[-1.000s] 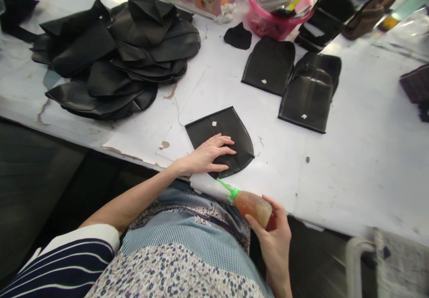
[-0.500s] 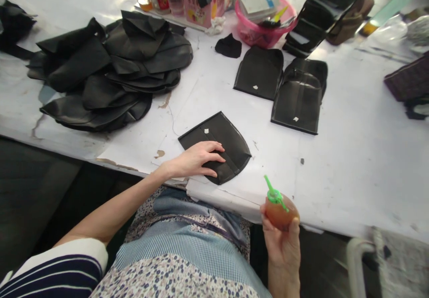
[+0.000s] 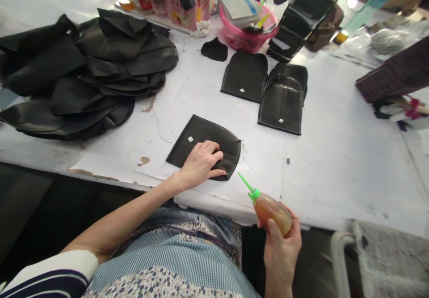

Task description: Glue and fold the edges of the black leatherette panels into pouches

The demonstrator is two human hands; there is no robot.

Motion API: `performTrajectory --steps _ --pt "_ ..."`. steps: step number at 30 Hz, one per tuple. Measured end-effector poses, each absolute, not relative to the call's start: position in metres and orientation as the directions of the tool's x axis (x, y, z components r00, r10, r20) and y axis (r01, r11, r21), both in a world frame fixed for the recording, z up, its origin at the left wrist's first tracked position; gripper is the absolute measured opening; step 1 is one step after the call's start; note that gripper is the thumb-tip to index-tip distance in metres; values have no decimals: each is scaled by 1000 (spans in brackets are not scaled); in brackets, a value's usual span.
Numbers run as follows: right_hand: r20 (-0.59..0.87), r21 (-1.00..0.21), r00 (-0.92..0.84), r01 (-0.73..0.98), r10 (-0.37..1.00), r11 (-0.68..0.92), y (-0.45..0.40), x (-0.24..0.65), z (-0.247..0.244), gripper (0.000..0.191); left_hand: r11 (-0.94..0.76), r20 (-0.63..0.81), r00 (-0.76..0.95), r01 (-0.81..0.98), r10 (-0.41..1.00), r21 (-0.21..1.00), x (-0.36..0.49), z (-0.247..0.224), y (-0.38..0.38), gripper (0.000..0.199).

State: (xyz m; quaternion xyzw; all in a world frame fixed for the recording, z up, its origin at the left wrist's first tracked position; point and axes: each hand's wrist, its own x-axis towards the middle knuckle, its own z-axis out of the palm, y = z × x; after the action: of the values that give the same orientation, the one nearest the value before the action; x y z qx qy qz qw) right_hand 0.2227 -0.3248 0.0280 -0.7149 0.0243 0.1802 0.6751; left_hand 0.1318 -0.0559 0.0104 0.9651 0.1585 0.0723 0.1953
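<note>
My left hand [image 3: 202,164] rests on a flat black leather-like panel [image 3: 209,130] with one rounded end and a small white tag. Its fingers are spread and slightly bent, lying on the surface near the table's front edge. In my right hand [image 3: 283,240] is a squeeze glue bottle [image 3: 273,213] of amber liquid, my fingers wrapped round its body. The bottle's green nozzle [image 3: 246,182] points up and left, close to the panel's rounded end but apart from it.
A heap of black cut pieces [image 3: 110,65] covers the table's left side. Two similar panels [image 3: 244,74] lie beyond my hands, overlapping slightly. Behind them stand a pink basket [image 3: 234,36] and a pink box [image 3: 181,12]. A chair [image 3: 342,262] is at lower right.
My right hand has tilted the bottle, so its nozzle now leans left toward the panel. The panel has turned slightly under my left hand. The whole view has shifted a little.
</note>
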Motion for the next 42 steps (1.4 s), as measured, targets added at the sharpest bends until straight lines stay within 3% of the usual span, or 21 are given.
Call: performTrajectory --steps 7,18,25,42 --pt "-163 -942 943 -62 288 -329 -331 207 25 64 -834 78 917 318 392 451 137 5 -55 35" --pt "33 -874 920 216 391 -436 -318 199 25 59 -811 72 906 336 418 479 137 4 -57 37" --pt "251 -723 817 515 519 -461 -321 194 32 53 -823 24 910 362 413 439 138 11 -58 31" --pt "283 -699 832 520 478 -491 -316 196 31 53 -832 18 898 399 439 384 141 11 -63 32"
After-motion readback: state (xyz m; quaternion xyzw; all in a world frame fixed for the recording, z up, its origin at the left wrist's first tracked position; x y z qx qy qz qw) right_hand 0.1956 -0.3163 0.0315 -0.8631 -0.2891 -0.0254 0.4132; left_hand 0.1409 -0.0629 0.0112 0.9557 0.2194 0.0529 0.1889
